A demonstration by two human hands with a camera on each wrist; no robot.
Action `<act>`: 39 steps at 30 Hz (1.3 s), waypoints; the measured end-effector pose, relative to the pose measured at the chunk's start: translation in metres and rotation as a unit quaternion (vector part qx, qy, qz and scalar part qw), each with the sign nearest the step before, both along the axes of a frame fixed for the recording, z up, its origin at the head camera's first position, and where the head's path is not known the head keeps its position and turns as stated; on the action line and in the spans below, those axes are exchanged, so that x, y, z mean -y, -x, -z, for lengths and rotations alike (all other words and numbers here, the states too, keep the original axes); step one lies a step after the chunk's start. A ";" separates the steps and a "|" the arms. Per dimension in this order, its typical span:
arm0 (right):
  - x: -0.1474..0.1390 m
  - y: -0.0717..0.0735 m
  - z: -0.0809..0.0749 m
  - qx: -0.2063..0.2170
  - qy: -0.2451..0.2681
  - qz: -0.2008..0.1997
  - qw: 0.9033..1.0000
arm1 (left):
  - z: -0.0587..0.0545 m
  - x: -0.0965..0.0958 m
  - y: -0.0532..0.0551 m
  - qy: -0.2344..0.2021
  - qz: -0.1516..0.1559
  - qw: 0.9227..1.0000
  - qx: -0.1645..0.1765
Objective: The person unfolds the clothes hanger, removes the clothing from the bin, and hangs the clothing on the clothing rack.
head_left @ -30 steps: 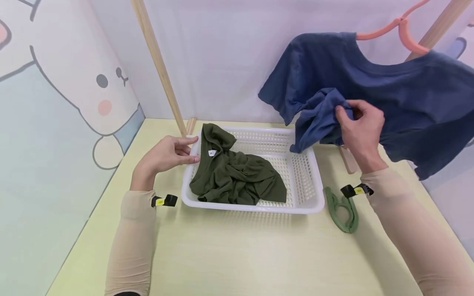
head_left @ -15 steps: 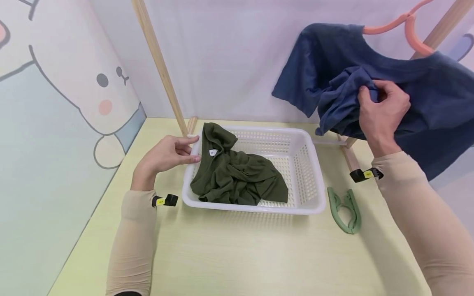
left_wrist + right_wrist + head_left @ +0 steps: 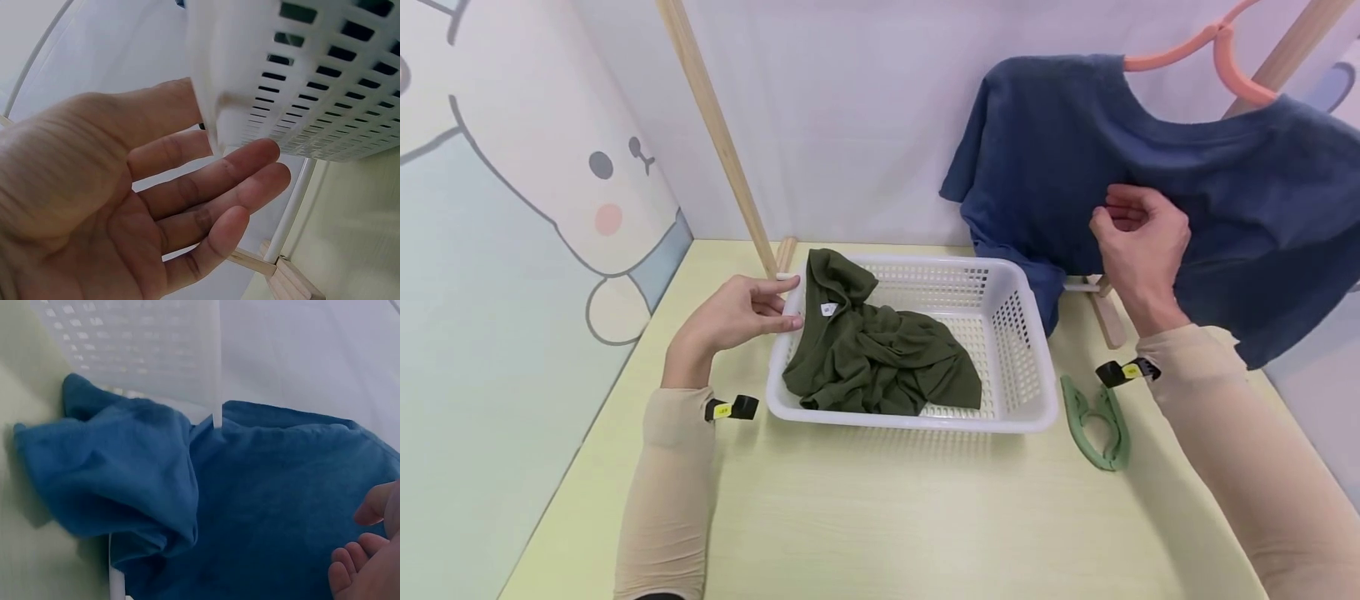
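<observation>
My left hand (image 3: 735, 315) grips the left end of a white plastic basket (image 3: 910, 422); the left wrist view shows the rim between thumb and fingers, with the other fingertips under the perforated wall (image 3: 325, 81). Inside lies a crumpled dark green T-shirt (image 3: 895, 358) with a white label at its neck. At the right, a navy T-shirt (image 3: 1045, 142) hangs on an orange hanger (image 3: 1229, 77). My right hand (image 3: 1146, 250) is in front of it, fingers loosely curled and holding nothing. In the right wrist view, the shirt's lower part (image 3: 112, 469) droops in folds beside the basket.
A green folding hanger (image 3: 1077, 427) lies on the pale yellow table (image 3: 880, 517), right of the basket. Wooden poles of a rack rise at the left (image 3: 718, 137) and behind the navy shirt. Walls with cartoon drawings stand at the sides.
My right hand lifted the bunched navy fabric up and right, then let it go. The cloth has dropped behind and beside the basket's right end. The left hand stays on the basket.
</observation>
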State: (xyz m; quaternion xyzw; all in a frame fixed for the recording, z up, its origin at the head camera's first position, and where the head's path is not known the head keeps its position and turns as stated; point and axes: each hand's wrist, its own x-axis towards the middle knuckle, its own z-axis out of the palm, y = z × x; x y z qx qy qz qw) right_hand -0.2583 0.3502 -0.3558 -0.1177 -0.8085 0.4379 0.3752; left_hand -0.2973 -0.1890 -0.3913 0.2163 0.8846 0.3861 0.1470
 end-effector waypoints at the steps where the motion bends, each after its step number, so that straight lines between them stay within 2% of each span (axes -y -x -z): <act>1: 0.002 -0.001 0.000 0.000 0.002 -0.005 1.000 | 0.000 0.000 0.000 0.001 0.000 1.000 -0.001; 9: 0.013 -0.013 0.003 0.000 -0.001 -0.034 0.999 | -0.001 0.000 -0.001 0.004 -0.001 1.000 -0.001; 13: 0.020 -0.020 0.000 -0.005 -0.002 -0.040 0.999 | -0.002 0.000 -0.002 0.002 0.001 1.000 0.000; 24: 0.036 -0.060 -0.024 -0.023 -0.007 -0.064 0.998 | -0.004 0.000 -0.004 0.002 0.003 1.000 0.002; 34: 0.013 -0.075 -0.003 -0.010 -0.003 -0.060 0.998 | -0.001 0.004 -0.006 -0.002 0.000 1.000 0.001; 39: 0.006 -0.087 0.007 -0.013 0.029 -0.043 0.999 | -0.001 0.002 -0.005 -0.007 0.002 1.000 -0.002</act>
